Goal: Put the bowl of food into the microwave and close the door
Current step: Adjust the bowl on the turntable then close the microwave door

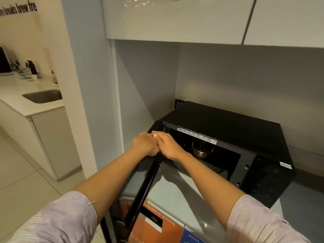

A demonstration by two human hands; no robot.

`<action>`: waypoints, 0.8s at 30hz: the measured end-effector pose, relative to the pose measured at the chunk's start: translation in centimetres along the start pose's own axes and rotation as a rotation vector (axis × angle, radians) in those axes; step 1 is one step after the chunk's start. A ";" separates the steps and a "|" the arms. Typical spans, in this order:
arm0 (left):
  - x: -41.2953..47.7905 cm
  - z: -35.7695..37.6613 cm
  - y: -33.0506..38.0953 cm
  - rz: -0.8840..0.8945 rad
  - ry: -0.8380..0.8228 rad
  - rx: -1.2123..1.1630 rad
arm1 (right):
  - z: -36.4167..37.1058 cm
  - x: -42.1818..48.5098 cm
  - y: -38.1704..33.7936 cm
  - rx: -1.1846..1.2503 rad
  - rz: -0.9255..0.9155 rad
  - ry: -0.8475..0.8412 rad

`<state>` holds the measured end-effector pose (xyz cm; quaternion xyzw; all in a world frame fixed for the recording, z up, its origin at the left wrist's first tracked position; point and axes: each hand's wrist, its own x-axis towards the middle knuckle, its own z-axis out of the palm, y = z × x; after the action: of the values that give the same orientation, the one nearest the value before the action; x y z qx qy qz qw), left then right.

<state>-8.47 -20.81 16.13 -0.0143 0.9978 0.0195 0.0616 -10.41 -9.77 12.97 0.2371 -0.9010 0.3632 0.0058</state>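
A black microwave (228, 130) stands on a grey counter (175, 193) in a corner under white cabinets. Its door (140, 199) hangs open to the left, swung toward me. Inside the cavity sits a shiny metal bowl (202, 150), upright; its food is too dark to make out. Both my hands rest on the door's top edge near the hinge side. My left hand (145, 143) curls over the outer face of the door top. My right hand (169, 146) lies flat beside it, fingers touching the left hand.
Below the counter front are an orange bin label reading "metal waste" (157, 218) and a blue one (192, 237). To the left, past a white pillar (77, 102), a second counter holds a sink (43, 96), bottles and a dark appliance. Tiled floor lies lower left.
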 end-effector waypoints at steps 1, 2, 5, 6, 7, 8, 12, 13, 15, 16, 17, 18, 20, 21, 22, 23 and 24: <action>-0.1 0.1 0.6 0.002 -0.016 0.003 | -0.4 -0.3 0.2 -0.006 -0.001 -0.007; -0.2 0.2 1.3 0.010 -0.037 0.012 | -1.0 -0.6 0.4 -0.011 0.003 -0.015; -0.3 0.8 3.4 0.021 -0.101 0.077 | -2.6 -1.5 1.1 -0.049 0.017 -0.083; -0.3 1.0 4.2 0.012 -0.110 0.073 | -3.1 -2.0 1.4 -0.071 0.029 -0.110; -0.3 1.1 4.8 -0.005 -0.114 0.055 | -3.5 -2.2 1.6 -0.093 0.044 -0.132; -0.3 1.2 5.6 -0.019 -0.109 0.024 | -4.1 -2.6 1.9 -0.116 0.062 -0.145; -0.4 1.8 8.6 -0.050 -0.053 -0.172 | -7.0 -4.1 3.4 -0.225 0.098 -0.150; -0.3 2.1 9.3 -0.036 -0.036 -0.234 | -7.7 -4.5 3.8 -0.255 0.102 -0.143; 0.1 2.6 10.6 0.011 0.004 -0.316 | -9.1 -5.4 4.6 -0.277 0.130 -0.128; 0.4 2.9 11.3 0.035 0.022 -0.333 | -9.6 -5.8 5.0 -0.280 0.143 -0.117; 0.7 3.2 11.8 0.060 0.039 -0.339 | -10.2 -6.2 5.4 -0.286 0.150 -0.102; 0.9 3.5 12.4 0.091 0.061 -0.337 | -10.7 -6.6 5.7 -0.299 0.153 -0.086; 1.6 4.0 13.1 0.187 0.138 -0.321 | -11.5 -7.2 6.2 -0.344 0.160 -0.055; 1.9 4.2 13.4 0.253 0.188 -0.300 | -11.8 -7.5 6.5 -0.373 0.170 -0.036; 2.3 4.4 13.6 0.319 0.235 -0.274 | -12.0 -7.8 6.7 -0.402 0.181 -0.017; 2.6 4.4 13.7 0.378 0.273 -0.251 | -12.2 -8.1 7.0 -0.427 0.193 -0.001; 2.9 4.5 13.9 0.429 0.302 -0.231 | -12.2 -8.3 7.3 -0.445 0.207 0.014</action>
<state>-11.25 -6.81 11.86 0.1873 0.9671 0.1432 -0.0953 -8.17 6.32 15.72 0.1340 -0.9783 0.1559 0.0270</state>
